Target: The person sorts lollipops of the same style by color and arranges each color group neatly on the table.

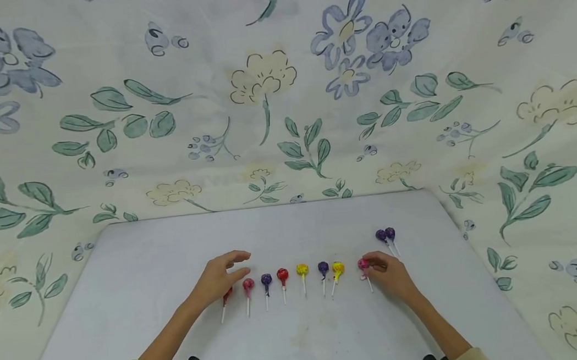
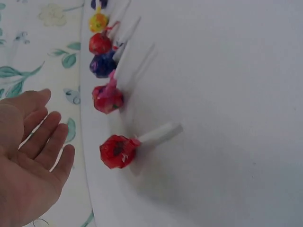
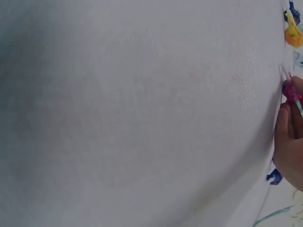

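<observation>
Row of lollipops [image 1: 282, 274] on a white worktop [image 1: 377, 334].
Right hand [image 1: 389, 273], grip clamped on a pink lollipop [image 1: 362, 264] right of the row; left hand [image 1: 215, 279], grip parted, near the row's left end.

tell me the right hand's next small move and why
Probably lay the pink lollipop down just right of the end yellow lollipop, lined up with it: the right hand pinches the pink one near that end, and the other lollipops there lie side by side, sticks toward the person.
</observation>
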`<state>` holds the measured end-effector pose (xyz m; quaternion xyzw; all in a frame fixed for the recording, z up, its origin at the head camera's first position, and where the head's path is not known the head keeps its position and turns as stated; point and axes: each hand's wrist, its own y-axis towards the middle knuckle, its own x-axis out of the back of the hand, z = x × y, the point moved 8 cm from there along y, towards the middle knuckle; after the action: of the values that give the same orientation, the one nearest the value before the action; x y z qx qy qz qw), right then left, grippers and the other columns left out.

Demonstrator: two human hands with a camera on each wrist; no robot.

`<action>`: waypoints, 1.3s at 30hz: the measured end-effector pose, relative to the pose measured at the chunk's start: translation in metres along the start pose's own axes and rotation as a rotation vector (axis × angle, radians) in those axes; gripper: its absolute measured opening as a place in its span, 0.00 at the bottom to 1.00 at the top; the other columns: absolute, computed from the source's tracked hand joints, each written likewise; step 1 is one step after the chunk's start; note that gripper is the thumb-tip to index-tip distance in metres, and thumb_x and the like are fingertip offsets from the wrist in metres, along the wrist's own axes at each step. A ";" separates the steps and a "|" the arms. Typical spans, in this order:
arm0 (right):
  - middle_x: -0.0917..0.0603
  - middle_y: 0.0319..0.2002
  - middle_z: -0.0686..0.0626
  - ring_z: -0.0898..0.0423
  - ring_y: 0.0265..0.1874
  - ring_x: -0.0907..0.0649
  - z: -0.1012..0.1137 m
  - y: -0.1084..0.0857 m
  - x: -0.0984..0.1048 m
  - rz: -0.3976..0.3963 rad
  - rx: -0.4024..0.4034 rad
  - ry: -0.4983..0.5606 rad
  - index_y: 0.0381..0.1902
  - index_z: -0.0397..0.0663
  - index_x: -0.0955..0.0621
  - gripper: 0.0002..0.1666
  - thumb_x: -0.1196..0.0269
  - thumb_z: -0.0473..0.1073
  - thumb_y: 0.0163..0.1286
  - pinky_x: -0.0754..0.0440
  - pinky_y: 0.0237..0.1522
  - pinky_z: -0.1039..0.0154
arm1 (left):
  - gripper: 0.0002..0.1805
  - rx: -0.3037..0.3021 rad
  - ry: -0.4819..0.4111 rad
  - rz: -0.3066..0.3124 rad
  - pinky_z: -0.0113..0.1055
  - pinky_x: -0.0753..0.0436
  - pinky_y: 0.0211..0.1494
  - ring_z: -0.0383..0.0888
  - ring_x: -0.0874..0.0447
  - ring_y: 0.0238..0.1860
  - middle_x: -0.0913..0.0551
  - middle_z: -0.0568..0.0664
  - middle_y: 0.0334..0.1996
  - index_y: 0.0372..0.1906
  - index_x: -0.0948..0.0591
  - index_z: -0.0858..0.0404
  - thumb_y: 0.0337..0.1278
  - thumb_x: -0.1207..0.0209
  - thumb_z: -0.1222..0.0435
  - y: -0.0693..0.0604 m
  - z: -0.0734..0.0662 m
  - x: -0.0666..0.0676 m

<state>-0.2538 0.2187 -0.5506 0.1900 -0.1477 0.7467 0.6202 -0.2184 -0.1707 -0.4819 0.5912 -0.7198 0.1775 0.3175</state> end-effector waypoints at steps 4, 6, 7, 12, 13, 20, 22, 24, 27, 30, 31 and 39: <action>0.14 0.47 0.45 0.48 0.51 0.17 0.000 0.000 -0.001 -0.008 -0.006 -0.013 0.50 0.40 0.17 0.16 0.32 0.31 0.64 0.20 0.55 0.61 | 0.18 0.030 0.026 0.074 0.59 0.27 0.62 0.62 0.25 0.61 0.17 0.58 0.54 0.55 0.18 0.68 0.62 0.35 0.66 -0.004 0.010 -0.005; 0.14 0.47 0.46 0.49 0.50 0.17 0.001 0.001 0.000 -0.017 -0.018 -0.021 0.50 0.41 0.17 0.15 0.32 0.31 0.64 0.20 0.54 0.61 | 0.18 0.052 0.033 0.106 0.60 0.28 0.63 0.62 0.26 0.62 0.17 0.57 0.55 0.55 0.17 0.66 0.62 0.34 0.63 -0.006 0.015 -0.009; 0.14 0.47 0.46 0.49 0.50 0.17 0.001 0.001 0.000 -0.020 -0.027 -0.023 0.49 0.41 0.17 0.15 0.32 0.30 0.64 0.20 0.54 0.61 | 0.19 0.062 0.033 0.117 0.60 0.29 0.63 0.62 0.26 0.63 0.17 0.57 0.55 0.55 0.17 0.66 0.62 0.34 0.62 -0.007 0.017 -0.010; 0.14 0.47 0.45 0.47 0.50 0.17 0.002 0.001 -0.002 -0.017 -0.057 -0.040 0.49 0.41 0.17 0.15 0.32 0.30 0.64 0.20 0.55 0.57 | 0.18 0.040 0.059 0.124 0.52 0.19 0.54 0.61 0.23 0.59 0.16 0.58 0.52 0.53 0.16 0.67 0.60 0.32 0.64 -0.014 0.023 -0.014; 0.14 0.47 0.45 0.47 0.50 0.17 0.003 0.000 -0.003 -0.017 -0.060 -0.044 0.49 0.41 0.17 0.15 0.32 0.31 0.64 0.20 0.56 0.56 | 0.17 0.030 0.065 0.118 0.50 0.18 0.52 0.60 0.22 0.57 0.16 0.57 0.51 0.52 0.16 0.67 0.59 0.32 0.65 -0.014 0.023 -0.014; 0.14 0.46 0.45 0.48 0.49 0.16 0.004 0.001 -0.002 -0.025 -0.053 -0.047 0.48 0.40 0.17 0.16 0.31 0.30 0.63 0.20 0.56 0.56 | 0.16 0.020 0.076 0.108 0.45 0.17 0.48 0.57 0.20 0.54 0.15 0.55 0.50 0.50 0.15 0.66 0.58 0.31 0.65 -0.016 0.027 -0.017; 0.14 0.46 0.45 0.48 0.49 0.16 0.005 0.001 -0.001 -0.023 -0.043 -0.049 0.48 0.40 0.17 0.15 0.31 0.30 0.63 0.20 0.55 0.56 | 0.16 0.025 0.071 0.110 0.46 0.17 0.48 0.56 0.19 0.53 0.15 0.55 0.50 0.50 0.15 0.66 0.57 0.31 0.65 -0.016 0.027 -0.018; 0.14 0.46 0.45 0.48 0.49 0.16 0.005 0.001 -0.001 -0.022 -0.038 -0.048 0.48 0.40 0.17 0.15 0.31 0.31 0.63 0.20 0.55 0.56 | 0.16 0.028 0.073 0.113 0.46 0.17 0.48 0.56 0.19 0.53 0.15 0.55 0.49 0.50 0.15 0.65 0.57 0.31 0.65 -0.015 0.027 -0.018; 0.14 0.45 0.46 0.48 0.48 0.16 0.004 0.001 0.000 -0.029 -0.037 -0.049 0.48 0.40 0.17 0.14 0.31 0.31 0.64 0.20 0.55 0.56 | 0.15 0.029 0.085 0.117 0.45 0.17 0.48 0.54 0.19 0.51 0.15 0.55 0.49 0.49 0.14 0.64 0.57 0.31 0.65 -0.014 0.027 -0.019; 0.13 0.44 0.46 0.49 0.47 0.16 0.004 0.001 0.000 -0.035 -0.035 -0.053 0.47 0.41 0.17 0.14 0.31 0.30 0.64 0.19 0.53 0.57 | 0.14 0.033 0.092 0.123 0.45 0.17 0.48 0.53 0.19 0.50 0.15 0.55 0.48 0.48 0.14 0.63 0.58 0.31 0.64 -0.014 0.028 -0.020; 0.13 0.44 0.47 0.50 0.46 0.15 0.003 0.001 0.000 -0.038 -0.038 -0.055 0.47 0.41 0.17 0.13 0.32 0.30 0.64 0.18 0.52 0.58 | 0.14 0.032 0.093 0.125 0.45 0.17 0.48 0.53 0.18 0.50 0.15 0.55 0.48 0.48 0.13 0.62 0.58 0.31 0.64 -0.014 0.029 -0.020; 0.13 0.43 0.48 0.51 0.45 0.15 0.004 0.000 0.009 -0.059 -0.021 -0.056 0.47 0.43 0.17 0.12 0.32 0.31 0.65 0.18 0.50 0.62 | 0.13 0.049 0.077 0.129 0.47 0.16 0.49 0.54 0.18 0.50 0.14 0.55 0.48 0.47 0.13 0.63 0.58 0.31 0.64 -0.014 0.029 -0.020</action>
<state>-0.2551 0.2248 -0.5423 0.2085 -0.1674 0.7207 0.6396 -0.2098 -0.1781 -0.5182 0.5439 -0.7391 0.2377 0.3183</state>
